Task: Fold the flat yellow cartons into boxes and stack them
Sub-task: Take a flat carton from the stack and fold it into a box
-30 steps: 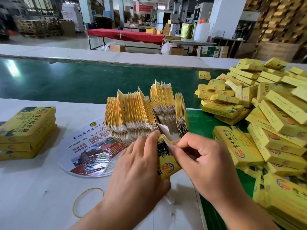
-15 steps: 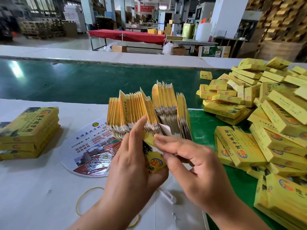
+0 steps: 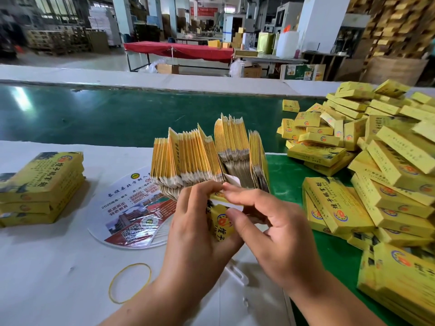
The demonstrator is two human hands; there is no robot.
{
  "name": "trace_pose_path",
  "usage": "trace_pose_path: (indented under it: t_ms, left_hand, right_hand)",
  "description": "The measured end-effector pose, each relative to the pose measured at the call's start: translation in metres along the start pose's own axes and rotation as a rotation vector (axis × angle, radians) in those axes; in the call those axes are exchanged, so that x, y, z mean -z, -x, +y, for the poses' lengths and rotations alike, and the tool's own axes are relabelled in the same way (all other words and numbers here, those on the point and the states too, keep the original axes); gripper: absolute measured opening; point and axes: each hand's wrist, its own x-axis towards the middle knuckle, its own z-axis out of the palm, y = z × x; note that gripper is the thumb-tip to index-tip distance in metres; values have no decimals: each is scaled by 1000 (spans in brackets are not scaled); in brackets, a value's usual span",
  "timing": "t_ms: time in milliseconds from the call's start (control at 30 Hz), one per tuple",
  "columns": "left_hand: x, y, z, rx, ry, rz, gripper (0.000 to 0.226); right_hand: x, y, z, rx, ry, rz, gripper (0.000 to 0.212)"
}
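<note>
carton in hand: one yellow carton, held up between my two hands just in front of the standing bundle, over the near edge of the white table. Half popped open by the look of it, white end flap sticking out on top.

how it handles: thin printed card, basically weightless, I'd guess. Stiff along the creases, floppy on the panels, so squeeze the middle and it'll probably dent. Glossy print, likely a bit slippery.

where I'd grab: the long folded edges and corners, not the flat faces. The flap wants a fingertip right at its crease.

left hand: fingers curled round the carton from the left, cradling the body.

right hand: thumb and fingertips curled in, pinching at the top flap end.

flat stock: fanned bundle of flat cartons standing on edge right behind my hands.

done pile: folded boxes heaped loosely on the green mat to my right, more a heap than a stack tbh.

other stuff: small banded stack of flats far left, a round printed fan under the bundle, a yellow rubber band lying near my left wrist.
</note>
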Motion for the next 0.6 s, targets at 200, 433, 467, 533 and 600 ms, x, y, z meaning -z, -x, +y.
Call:
trace_pose_path:
  t_ms: [200,433,467,533,600]
  left_hand:
    - [0,0,1,-6,-10,-9,46]
    - [9,-4,-5,-44,98,-149,49]
    - [12,-3,-6,36,222,-198,48]
    - [16,-4,-6,246,533,-310,40]
    - [20,-7,-8,369,686,-421,23]
  right_hand:
    - [5,-1,0,-12,-6,-39,20]
    - [11,-1,3,-52,16,101,14]
    - [14,-2,4,-70,-9,133,12]
    - [19,-5,8,-109,-78,217,10]
    - [23,-8,13,-184,-178,314,10]
